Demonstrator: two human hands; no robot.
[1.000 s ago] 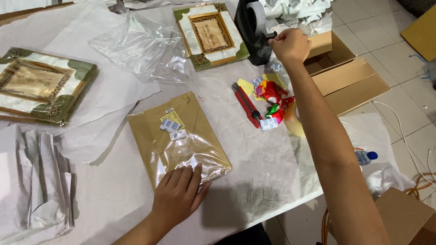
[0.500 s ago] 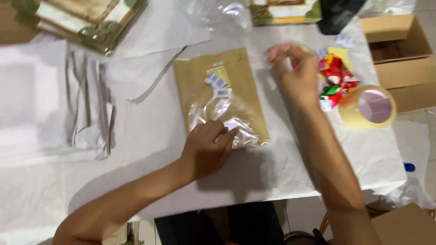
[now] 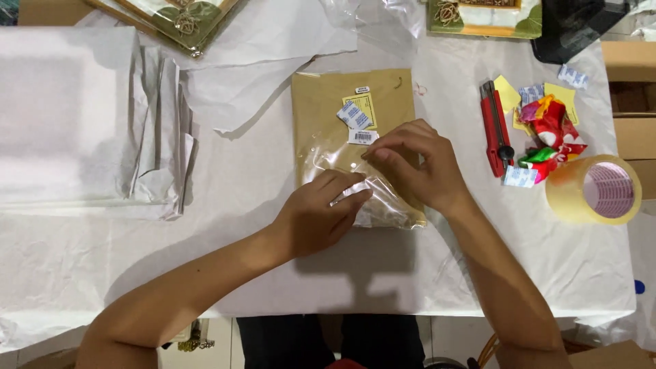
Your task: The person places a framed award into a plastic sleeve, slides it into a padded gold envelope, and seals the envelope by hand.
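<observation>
A white paper-covered table is filling the view, with a stack of folded white paper sheets lying on its left side. Near the middle, a flat brown package in a clear plastic bag is lying with its loose plastic end toward the person. Both hands are resting on that near end: the left hand is pressing down on the crinkled plastic with its fingers curled and flat against it, and the right hand is pinching the plastic flap between fingertips and thumb, just beside the left. Two green and gold picture frames are sitting at the far edge, one at the upper left and one at the upper right. To the right of the package, well apart from the hands, a roll of clear tape is standing on its side, a red box cutter is lying lengthwise, and a bundle of red and green wrappers is sitting between them with small white sachets around it.
</observation>
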